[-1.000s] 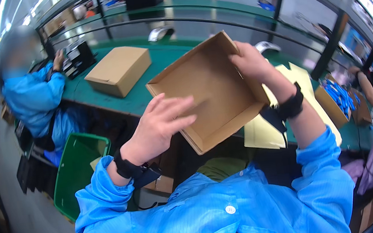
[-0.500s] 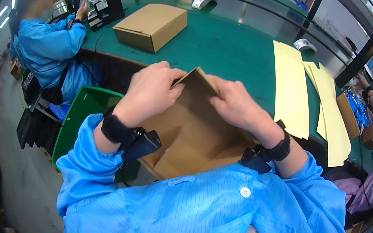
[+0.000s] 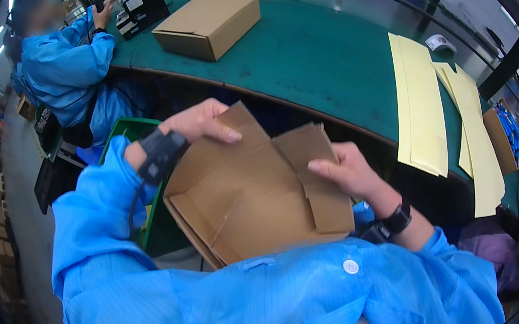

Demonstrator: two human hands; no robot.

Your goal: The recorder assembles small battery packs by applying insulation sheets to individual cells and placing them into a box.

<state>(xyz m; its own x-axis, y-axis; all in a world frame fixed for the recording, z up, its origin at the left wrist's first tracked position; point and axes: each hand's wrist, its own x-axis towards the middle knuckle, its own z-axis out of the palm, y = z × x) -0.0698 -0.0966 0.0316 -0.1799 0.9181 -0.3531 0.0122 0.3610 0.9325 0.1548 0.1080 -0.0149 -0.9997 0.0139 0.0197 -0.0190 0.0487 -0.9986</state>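
An open cardboard box (image 3: 259, 208) is held between the blue jacket (image 3: 239, 302) and the tabletop (image 3: 327, 74), its flaps gripped by the left hand (image 3: 205, 122) and right hand (image 3: 349, 170), apparently so that both sides are steadied.

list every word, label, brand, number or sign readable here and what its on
No text can be read.
White label on the black box, top left: too small.
Nearer white curved piece: any marks too small.
Open cardboard box, held by the left hand and right hand: no print visible.
Yellow sheets: no print visible.
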